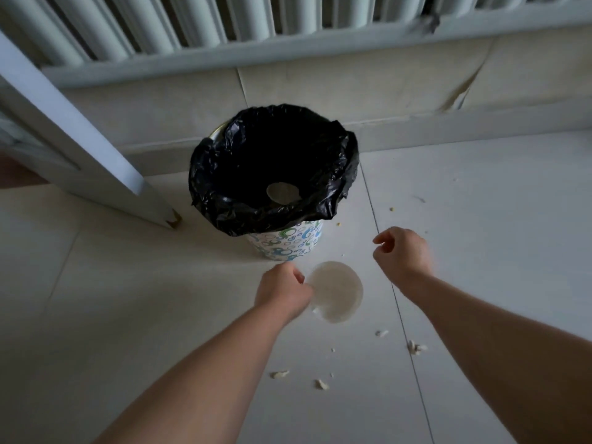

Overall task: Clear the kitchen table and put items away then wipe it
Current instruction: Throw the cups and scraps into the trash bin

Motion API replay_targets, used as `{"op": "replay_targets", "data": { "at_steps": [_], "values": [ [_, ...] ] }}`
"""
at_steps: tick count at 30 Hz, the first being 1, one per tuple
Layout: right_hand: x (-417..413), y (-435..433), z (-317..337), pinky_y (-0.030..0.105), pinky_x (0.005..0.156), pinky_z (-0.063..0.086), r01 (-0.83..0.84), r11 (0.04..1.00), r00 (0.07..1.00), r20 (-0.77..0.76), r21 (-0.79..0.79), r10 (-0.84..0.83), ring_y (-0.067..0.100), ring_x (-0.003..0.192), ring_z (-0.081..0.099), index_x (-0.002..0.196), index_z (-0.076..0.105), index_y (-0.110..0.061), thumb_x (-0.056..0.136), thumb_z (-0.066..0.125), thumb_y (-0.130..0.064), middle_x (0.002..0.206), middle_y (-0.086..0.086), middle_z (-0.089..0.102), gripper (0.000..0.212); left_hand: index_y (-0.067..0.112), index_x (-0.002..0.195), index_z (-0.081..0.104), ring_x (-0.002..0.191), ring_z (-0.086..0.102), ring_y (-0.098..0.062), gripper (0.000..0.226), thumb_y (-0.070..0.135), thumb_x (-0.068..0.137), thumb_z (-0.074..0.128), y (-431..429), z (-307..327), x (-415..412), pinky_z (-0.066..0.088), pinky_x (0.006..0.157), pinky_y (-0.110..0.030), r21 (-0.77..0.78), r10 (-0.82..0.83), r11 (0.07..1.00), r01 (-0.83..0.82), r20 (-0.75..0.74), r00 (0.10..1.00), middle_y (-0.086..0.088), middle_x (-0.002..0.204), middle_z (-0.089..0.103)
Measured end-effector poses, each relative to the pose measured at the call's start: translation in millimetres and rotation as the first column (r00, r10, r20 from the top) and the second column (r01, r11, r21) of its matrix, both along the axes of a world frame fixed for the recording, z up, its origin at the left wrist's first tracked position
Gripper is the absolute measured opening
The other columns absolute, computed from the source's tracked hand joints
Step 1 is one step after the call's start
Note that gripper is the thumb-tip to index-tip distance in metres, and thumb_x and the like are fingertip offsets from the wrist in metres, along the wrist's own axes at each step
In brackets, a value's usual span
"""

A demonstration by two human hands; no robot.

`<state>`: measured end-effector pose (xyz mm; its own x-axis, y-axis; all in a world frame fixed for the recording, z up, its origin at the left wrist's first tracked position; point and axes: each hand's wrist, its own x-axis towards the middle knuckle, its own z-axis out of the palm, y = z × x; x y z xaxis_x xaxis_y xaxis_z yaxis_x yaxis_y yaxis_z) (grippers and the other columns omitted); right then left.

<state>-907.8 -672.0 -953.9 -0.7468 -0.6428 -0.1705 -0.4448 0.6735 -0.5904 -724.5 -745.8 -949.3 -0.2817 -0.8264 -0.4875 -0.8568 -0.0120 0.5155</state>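
Observation:
A waste bin (pixel 288 243) with a bubble pattern stands on the floor, lined with a black bag (pixel 224 174). Deep inside it lies a pale round disc (pixel 282 193). My left hand (pixel 283 291) pinches the left edge of a small round white plate (pixel 336 291), held low in front of the bin. My right hand (pixel 400 251) hovers to the right of the bin with its fingers loosely curled and nothing in them.
Scraps and crumbs (pixel 416 347) lie scattered on the pale tiled floor (pixel 496 251) near my arms. A white door edge (pixel 80 145) slants down at the left. A radiator (pixel 224 24) runs along the wall behind the bin.

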Motion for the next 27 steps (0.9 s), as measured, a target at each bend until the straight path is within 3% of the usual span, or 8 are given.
{"op": "replay_targets", "data": {
  "at_steps": [4,7,11,16,19,23,25,27],
  "values": [
    [-2.2,-22.1,59.2,0.021,0.071,0.035,0.036,0.958,0.996,-0.066,-0.284,-0.056,0.021,0.082,0.054,0.094,0.069,-0.015,0.080,0.052,-0.004,0.093,0.002,0.055,0.024,0.021,0.068,0.054,0.069,0.065,-0.024,0.011,0.026,0.058,0.057,8.1,52.1,-0.9,0.058,0.070,-0.044,-0.040,-0.069,0.997,0.061,-0.248,0.966,0.003,0.065,0.061],
    [-4.6,-47.6,91.4,0.018,0.071,0.036,0.004,0.900,0.995,-0.086,-0.436,-0.046,0.020,0.081,0.056,0.090,0.070,-0.015,0.079,0.056,-0.004,0.096,0.005,0.060,0.021,0.020,0.069,0.054,0.069,0.062,-0.024,0.012,0.026,0.060,0.059,-3.3,85.8,0.6,0.057,0.068,-0.043,-0.154,-0.035,0.988,-0.022,-0.353,0.935,0.003,0.064,0.058],
    [2.1,-79.3,109.4,0.017,0.064,0.033,-0.079,0.891,0.997,-0.057,-0.448,0.060,0.015,0.078,0.057,0.090,0.073,-0.018,0.079,0.059,-0.007,0.091,0.004,0.067,0.021,0.014,0.072,0.058,0.072,0.066,-0.027,0.005,0.018,0.070,0.060,-36.7,112.3,3.6,0.053,0.068,-0.036,-0.257,0.175,0.927,-0.273,-0.347,0.921,-0.006,0.072,0.067],
    [15.3,-88.5,106.5,0.017,0.069,0.038,-0.142,0.891,0.987,0.012,-0.431,0.163,0.011,0.081,0.059,0.098,0.071,-0.020,0.084,0.060,-0.008,0.093,-0.003,0.070,0.022,0.006,0.082,0.065,0.057,0.066,-0.017,0.007,0.009,0.084,0.060,-57.2,117.4,4.6,0.053,0.048,-0.026,-0.002,0.429,0.877,-0.481,-0.451,0.783,-0.008,0.070,0.067],
    [15.3,-73.3,95.2,0.019,0.069,0.038,-0.045,0.891,0.998,0.016,-0.451,0.059,0.016,0.082,0.059,0.094,0.070,-0.018,0.082,0.053,-0.001,0.094,-0.001,0.070,0.026,0.017,0.086,0.060,0.068,0.069,-0.021,0.009,0.010,0.087,0.055,-61.8,94.4,12.7,0.058,0.062,-0.034,-0.061,0.449,0.835,-0.547,-0.501,0.740,-0.005,0.077,0.067],
    [10.6,-44.3,55.2,0.023,0.071,0.035,0.107,0.945,0.994,0.034,-0.309,-0.101,0.023,0.093,0.058,0.098,0.064,-0.017,0.082,0.043,-0.001,0.103,0.004,0.066,0.030,0.028,0.086,0.050,0.087,0.069,-0.033,0.010,0.018,0.087,0.047,-57.0,50.5,30.9,0.055,0.083,-0.045,-0.230,0.536,0.664,-0.711,-0.517,0.668,-0.011,0.098,0.069],
    [12.3,-32.3,28.9,0.024,0.070,0.037,0.051,0.988,0.996,0.078,-0.142,-0.040,0.022,0.091,0.057,0.100,0.065,-0.018,0.082,0.041,0.000,0.106,0.005,0.066,0.035,0.025,0.090,0.054,0.091,0.068,-0.033,0.011,0.017,0.089,0.047,-50.2,25.8,39.1,0.054,0.085,-0.044,-0.230,0.559,0.698,-0.678,-0.416,0.717,-0.011,0.099,0.070],
    [20.9,-24.2,4.7,0.024,0.065,0.041,-0.117,0.992,0.982,0.151,0.039,0.110,0.019,0.085,0.056,0.095,0.067,-0.021,0.082,0.042,0.000,0.105,0.004,0.066,0.036,0.019,0.090,0.065,0.093,0.068,-0.031,0.014,0.017,0.087,0.052,-40.6,3.1,44.5,0.055,0.085,-0.041,-0.197,0.515,0.806,-0.558,-0.230,0.826,-0.010,0.097,0.072]
  ]
}}
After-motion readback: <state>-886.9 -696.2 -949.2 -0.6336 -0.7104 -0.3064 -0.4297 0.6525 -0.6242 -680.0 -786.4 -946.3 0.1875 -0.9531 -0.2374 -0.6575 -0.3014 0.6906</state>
